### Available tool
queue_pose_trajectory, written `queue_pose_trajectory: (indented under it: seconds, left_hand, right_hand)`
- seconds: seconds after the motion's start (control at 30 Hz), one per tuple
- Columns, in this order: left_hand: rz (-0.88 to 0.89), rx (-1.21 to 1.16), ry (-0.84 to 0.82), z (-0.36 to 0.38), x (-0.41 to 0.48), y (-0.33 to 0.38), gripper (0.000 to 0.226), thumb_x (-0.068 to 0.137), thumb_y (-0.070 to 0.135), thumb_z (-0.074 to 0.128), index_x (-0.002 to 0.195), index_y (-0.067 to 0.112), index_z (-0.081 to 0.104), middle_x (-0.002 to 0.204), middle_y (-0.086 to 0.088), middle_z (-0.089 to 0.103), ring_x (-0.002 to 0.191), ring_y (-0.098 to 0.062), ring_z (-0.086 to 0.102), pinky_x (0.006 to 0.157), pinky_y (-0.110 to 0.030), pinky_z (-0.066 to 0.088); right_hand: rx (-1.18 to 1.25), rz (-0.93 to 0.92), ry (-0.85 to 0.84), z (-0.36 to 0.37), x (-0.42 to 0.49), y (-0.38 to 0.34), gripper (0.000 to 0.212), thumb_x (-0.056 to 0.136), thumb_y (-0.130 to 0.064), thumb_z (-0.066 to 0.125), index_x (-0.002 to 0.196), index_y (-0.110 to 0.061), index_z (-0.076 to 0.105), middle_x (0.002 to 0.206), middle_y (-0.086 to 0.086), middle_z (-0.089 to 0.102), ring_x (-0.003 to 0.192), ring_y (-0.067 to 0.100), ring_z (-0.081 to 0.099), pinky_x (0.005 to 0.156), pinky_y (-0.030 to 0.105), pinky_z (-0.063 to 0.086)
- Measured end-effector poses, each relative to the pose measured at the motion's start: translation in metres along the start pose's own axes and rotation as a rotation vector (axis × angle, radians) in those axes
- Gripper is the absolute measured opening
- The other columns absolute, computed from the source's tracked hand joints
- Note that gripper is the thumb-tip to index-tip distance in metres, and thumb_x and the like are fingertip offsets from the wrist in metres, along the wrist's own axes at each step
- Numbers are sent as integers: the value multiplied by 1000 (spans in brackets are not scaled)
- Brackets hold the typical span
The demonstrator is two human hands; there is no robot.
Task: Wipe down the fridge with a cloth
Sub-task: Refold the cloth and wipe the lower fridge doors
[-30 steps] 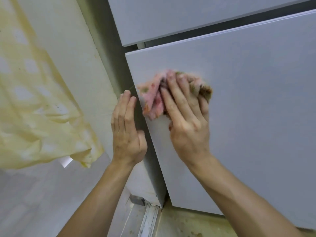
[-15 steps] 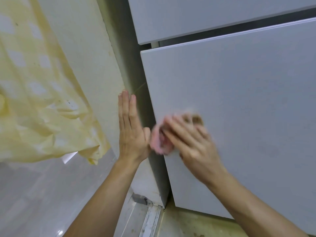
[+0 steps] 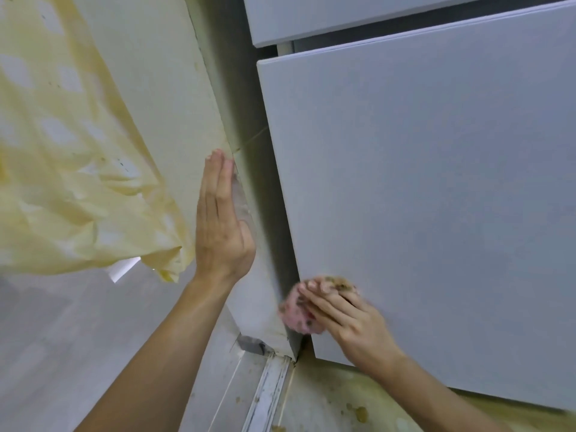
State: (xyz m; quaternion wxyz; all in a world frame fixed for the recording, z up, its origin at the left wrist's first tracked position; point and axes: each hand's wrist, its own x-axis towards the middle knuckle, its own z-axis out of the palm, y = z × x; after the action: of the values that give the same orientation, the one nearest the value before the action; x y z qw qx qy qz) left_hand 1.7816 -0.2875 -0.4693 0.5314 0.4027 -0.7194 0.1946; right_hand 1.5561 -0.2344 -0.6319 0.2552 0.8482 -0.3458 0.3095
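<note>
A right hand (image 3: 349, 316) presses a bunched pink cloth (image 3: 296, 314) under nearly straight fingers at the near left corner of the fridge door (image 3: 420, 182). The left hand (image 3: 221, 222), flat and empty, braces the wall (image 3: 174, 88). Soft and light, the cloth looks best palmed whole.

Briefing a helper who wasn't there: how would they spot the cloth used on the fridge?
Find the big grey fridge door on the right, then its lower left corner. There the right hand presses a crumpled cloth against it. It is pink with brown smudges, unlike the large pale yellow sheet hanging at left.
</note>
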Motion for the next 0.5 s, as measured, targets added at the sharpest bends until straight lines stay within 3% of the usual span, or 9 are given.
queue_pose_trajectory:
  seconds: [0.1,0.2,0.3,0.4,0.5]
  left_hand:
    - [-14,18,-24,0,-2,12,82,77,-28,47,155,-12,29,167,-22,23,159,-36,19,130,-49,20]
    - [54,-26,-64,3,-2,34,78,77,-16,48,153,-8,34,165,-22,29,157,-36,25,129,-48,23]
    - [113,-55,-52,8,1,57,57,87,-4,48,145,-4,49,155,-18,42,146,-33,39,125,-40,29]
    - [162,-61,-5,8,11,77,38,94,8,45,123,-3,66,132,-15,53,122,-32,53,111,-29,36]
    - [250,-165,-98,1,22,100,33,97,13,44,99,-3,73,101,-14,66,93,-25,62,83,-29,50]
  right_hand:
    - [31,-41,-88,-12,-10,6,45,107,-5,34,137,-4,66,157,5,50,153,19,34,126,34,24]
    - [111,12,-17,-42,4,11,53,110,-3,22,136,-6,68,153,7,56,148,26,45,122,37,32]
    - [171,139,131,-73,15,15,49,98,6,50,141,-10,65,154,7,54,146,25,49,119,37,39]
    - [243,266,293,-106,26,20,34,102,-4,58,134,-5,69,143,12,63,134,26,60,114,36,47]
    - [357,425,383,-141,32,26,34,98,-12,58,129,-5,70,133,7,67,124,22,63,112,27,45]
